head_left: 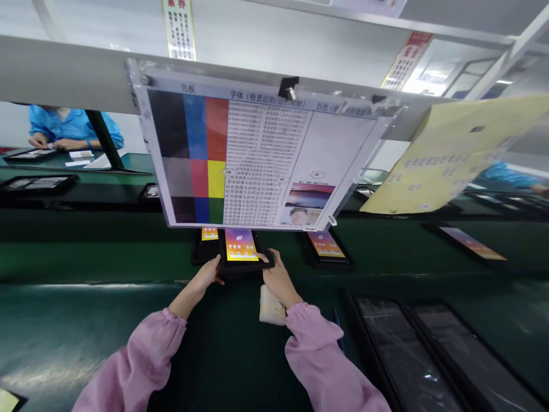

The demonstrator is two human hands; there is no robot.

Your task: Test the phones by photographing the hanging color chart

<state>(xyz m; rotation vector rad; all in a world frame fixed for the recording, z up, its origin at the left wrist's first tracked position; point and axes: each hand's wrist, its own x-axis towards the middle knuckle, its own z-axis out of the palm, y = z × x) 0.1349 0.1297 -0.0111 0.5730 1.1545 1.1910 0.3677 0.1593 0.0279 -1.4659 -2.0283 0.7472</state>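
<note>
Between my hands is a tablet in a black case, its screen lit orange and purple with app icons. My left hand grips the case's lower left corner. At the lower right corner, my right hand holds the case, with a finger reaching over the screen's edge. The tablet's top is hidden behind a hanging chart. Partly behind the held one, on its left, is another lit tablet. Below my right wrist lies a whitish folded cloth or pad.
Right of my hands sits a lit tablet, with another farther right. Two dark tablets lie at the near right, beside a blue pen. A yellow sheet hangs at right. A person in blue works across the bench.
</note>
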